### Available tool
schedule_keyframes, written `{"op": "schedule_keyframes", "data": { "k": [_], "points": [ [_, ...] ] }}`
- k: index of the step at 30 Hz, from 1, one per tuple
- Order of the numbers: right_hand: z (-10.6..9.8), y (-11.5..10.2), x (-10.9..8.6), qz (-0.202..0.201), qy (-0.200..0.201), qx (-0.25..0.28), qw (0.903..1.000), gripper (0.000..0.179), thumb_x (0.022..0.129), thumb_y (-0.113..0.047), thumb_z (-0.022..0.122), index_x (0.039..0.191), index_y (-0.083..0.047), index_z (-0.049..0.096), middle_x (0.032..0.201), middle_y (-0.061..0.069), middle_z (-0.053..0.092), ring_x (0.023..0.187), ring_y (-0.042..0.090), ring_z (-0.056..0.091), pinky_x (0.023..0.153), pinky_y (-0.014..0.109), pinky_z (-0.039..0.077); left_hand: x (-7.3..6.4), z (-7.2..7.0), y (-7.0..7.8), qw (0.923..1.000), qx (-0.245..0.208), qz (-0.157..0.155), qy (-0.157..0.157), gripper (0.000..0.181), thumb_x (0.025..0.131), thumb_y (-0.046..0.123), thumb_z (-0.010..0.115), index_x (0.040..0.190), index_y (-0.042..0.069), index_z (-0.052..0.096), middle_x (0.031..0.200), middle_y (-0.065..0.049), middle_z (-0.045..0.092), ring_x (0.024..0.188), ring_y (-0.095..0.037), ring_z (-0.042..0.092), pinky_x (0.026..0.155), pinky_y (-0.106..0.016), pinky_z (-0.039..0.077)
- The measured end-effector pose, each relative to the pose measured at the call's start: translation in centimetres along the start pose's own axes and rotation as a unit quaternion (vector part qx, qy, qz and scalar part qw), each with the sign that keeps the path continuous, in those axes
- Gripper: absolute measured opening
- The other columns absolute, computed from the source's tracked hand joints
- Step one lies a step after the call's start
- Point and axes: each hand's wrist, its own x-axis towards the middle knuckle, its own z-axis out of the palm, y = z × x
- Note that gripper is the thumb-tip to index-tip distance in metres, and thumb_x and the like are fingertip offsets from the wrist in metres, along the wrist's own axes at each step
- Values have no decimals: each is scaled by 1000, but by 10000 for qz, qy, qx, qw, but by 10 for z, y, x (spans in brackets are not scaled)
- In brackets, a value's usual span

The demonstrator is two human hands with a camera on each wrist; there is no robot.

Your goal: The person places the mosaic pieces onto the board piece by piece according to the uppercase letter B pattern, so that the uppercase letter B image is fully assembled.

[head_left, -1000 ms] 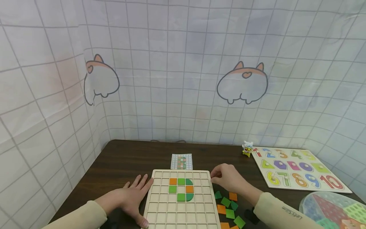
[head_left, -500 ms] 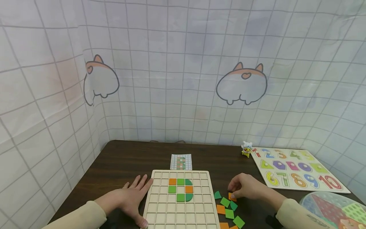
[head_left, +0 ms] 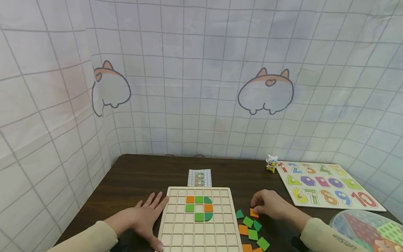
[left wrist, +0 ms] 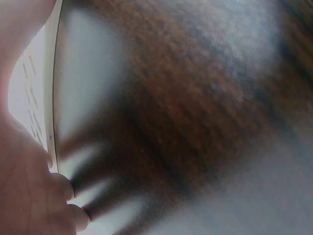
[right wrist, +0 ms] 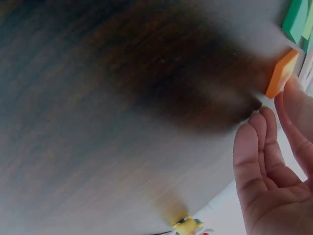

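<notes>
My right hand (head_left: 272, 204) is over loose tiles to the right of a pale wooden grid board (head_left: 168, 231). Its thumb touches an orange square tile (head_left: 254, 213) on the table; in the right wrist view the other fingers (right wrist: 246, 152) bend loosely beside that tile (right wrist: 282, 73), seemingly apart from it. My left hand (head_left: 140, 218) lies with spread fingers along the board's left edge, thumb at its front-left part. Set in the board are orange squares (head_left: 208, 208), green squares (head_left: 199, 217) and dark green quarter-rounds (head_left: 207, 200), in a D-like ring.
A small pattern card (head_left: 199, 177) lies behind the board. Several green tiles (head_left: 248, 222) and dark green quarter-rounds (head_left: 257, 225) lie right of it. Farther right are a number puzzle board (head_left: 330, 187), a little figurine (head_left: 271, 163) and a round plastic-covered container (head_left: 362, 227).
My right hand has moved from the board's right edge rightward to the loose tiles. The orange tile under its thumb has slid slightly away from me. My left hand has stayed put.
</notes>
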Motion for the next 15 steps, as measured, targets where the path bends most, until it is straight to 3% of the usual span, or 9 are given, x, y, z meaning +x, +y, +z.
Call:
{"op": "schedule_keyframes", "data": {
  "k": [7, 15],
  "points": [
    [-5, 3, -4, -122, -167, -29, 9998, 19, 83, -13, 86, 94, -7, 72, 86, -2, 69, 77, 12, 60, 69, 28, 52, 5, -1, -3, 9999, -41, -29, -100, 150, 51, 93, 73, 165, 35, -5, 174, -11, -8, 160, -40, -7, 115, -78, 12],
    [-1, -2, -2, -153, 82, -389, 9991, 19, 82, -12, 86, 90, -10, 69, 82, -3, 65, 73, 10, 57, 67, 27, 50, 6, -2, -5, 9999, -83, -34, -124, 149, 52, 92, 73, 165, 36, -6, 174, -11, -9, 160, -39, -7, 115, -78, 12]
  ]
}}
